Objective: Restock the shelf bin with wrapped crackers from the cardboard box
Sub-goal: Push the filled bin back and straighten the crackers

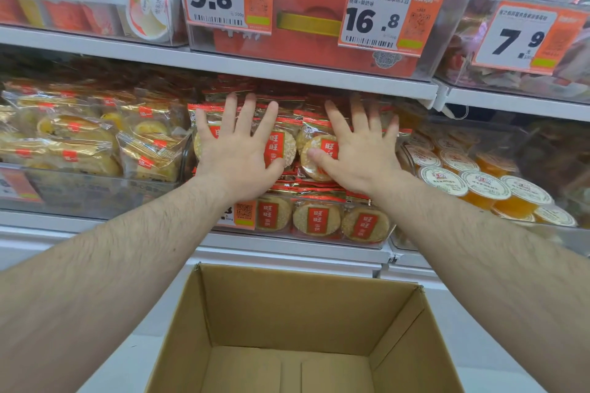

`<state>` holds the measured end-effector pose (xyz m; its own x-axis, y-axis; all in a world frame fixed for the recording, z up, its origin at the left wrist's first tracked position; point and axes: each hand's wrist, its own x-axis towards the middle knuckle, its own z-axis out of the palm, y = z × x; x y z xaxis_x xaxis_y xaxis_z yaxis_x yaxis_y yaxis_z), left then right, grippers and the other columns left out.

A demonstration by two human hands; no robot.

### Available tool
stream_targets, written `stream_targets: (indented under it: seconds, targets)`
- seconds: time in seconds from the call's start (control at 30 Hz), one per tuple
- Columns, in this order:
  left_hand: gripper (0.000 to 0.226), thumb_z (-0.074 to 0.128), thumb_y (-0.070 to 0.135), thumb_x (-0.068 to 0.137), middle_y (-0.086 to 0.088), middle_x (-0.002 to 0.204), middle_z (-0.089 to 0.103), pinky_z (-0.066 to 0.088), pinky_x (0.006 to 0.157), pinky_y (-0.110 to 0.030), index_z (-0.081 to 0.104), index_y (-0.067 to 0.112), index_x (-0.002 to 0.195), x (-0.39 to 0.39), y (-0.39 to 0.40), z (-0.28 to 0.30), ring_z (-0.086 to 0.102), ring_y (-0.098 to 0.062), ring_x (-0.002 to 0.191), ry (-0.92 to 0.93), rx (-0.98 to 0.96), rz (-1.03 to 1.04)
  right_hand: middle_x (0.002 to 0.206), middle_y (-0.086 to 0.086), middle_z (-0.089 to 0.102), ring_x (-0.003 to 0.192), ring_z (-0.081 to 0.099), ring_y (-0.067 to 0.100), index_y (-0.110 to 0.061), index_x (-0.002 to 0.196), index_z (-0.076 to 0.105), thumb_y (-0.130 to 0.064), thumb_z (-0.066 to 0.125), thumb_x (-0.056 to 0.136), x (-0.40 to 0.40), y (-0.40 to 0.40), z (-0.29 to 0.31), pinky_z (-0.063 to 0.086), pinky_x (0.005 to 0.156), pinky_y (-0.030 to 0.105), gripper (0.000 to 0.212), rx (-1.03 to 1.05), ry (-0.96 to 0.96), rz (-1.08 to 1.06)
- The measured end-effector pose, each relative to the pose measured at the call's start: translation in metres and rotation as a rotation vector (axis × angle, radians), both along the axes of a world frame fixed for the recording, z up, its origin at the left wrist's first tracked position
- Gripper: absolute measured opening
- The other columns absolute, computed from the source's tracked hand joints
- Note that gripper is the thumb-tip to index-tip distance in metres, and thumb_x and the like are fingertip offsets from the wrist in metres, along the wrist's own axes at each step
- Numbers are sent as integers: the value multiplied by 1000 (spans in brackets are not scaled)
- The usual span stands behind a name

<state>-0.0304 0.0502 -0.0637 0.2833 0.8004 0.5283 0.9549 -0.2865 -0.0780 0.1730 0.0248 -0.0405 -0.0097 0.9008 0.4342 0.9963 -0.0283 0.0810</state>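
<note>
I am pressing both flat hands, left hand [234, 150] and right hand [357, 153], gripping nothing, on the wrapped crackers [314, 153] filling the shelf bin [360, 241]. They are probably light, brittle, slippery; better hold at edges. The near cardboard box [396, 335] is looking empty.

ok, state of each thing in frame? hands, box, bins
left hand: open, fingers spread, pressing flat on the crackers
right hand: open, fingers spread, pressing flat on the crackers
wrapped crackers: sealed, piled high in the bin
shelf bin: full
cardboard box: open, visible floor bare
jelly cups: sealed, in the bin to the right
</note>
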Motion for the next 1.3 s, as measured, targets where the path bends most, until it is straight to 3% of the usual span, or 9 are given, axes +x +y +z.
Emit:
stream_targets:
  seconds: [0.17,0.27,0.4,0.5,0.6,0.7,0.87,1.1,1.3]
  targets:
    - [83,21,71,87,-6,164,-4,-2,111,-71,-10,32,153,4,4,12,-9,-32,149,7,-78,30,164,9,-5,150,-3,35,-39,154,-4,-78,32,85,1,12,4,-6,116,61,87,-135,62,57]
    - [84,28,66,88,-9,163,-10,-3,111,-69,-7,29,153,6,-6,15,-13,-33,148,13,5,36,164,9,-7,150,-4,34,-39,154,-7,-80,34,83,6,8,10,-6,117,58,92,-165,44,78]
    - [74,43,48,85,-11,162,12,1,113,-63,24,26,153,15,-28,-5,6,-35,149,95,236,-252,164,10,-5,150,-2,30,-32,155,-6,-80,33,79,14,-6,11,-5,119,53,98,-83,4,149]
    - [66,39,49,84,-8,158,28,8,114,-65,40,30,147,28,-37,-24,17,-34,147,216,228,-355,164,11,2,151,2,28,-22,157,2,-68,35,78,18,-25,11,-4,121,48,96,-1,9,194]
    - [66,35,54,88,-6,161,21,9,113,-66,34,32,150,34,-39,-28,10,-34,149,216,144,-280,162,12,16,150,10,26,-10,153,26,-40,59,80,23,-55,-1,4,122,43,85,167,73,162]
    - [68,26,57,90,-5,164,7,-4,113,-65,22,35,154,36,-39,-29,-3,-32,150,237,120,-247,160,13,25,148,20,29,-11,144,43,-36,59,81,27,-76,-12,12,121,43,70,161,92,69]
    - [68,20,59,89,-4,164,-8,-14,110,-62,15,38,154,45,-42,-28,-15,-31,149,234,74,-239,164,9,-8,151,-6,28,-21,156,3,-43,51,77,35,-49,-5,1,122,48,95,-175,89,-12]
    - [70,24,62,88,-4,163,-15,-13,110,-63,14,38,153,45,-40,-29,-20,-32,147,247,44,-239,164,10,-11,151,-6,30,-24,155,1,-46,48,71,31,-22,3,3,121,52,99,-354,38,-90]
    - [75,34,60,87,-6,162,-18,-14,110,-64,9,38,154,46,-49,-26,-21,-34,147,240,30,-253,164,10,-9,151,-4,32,-30,155,3,-46,52,70,33,-32,6,-9,119,53,100,-302,23,-99]
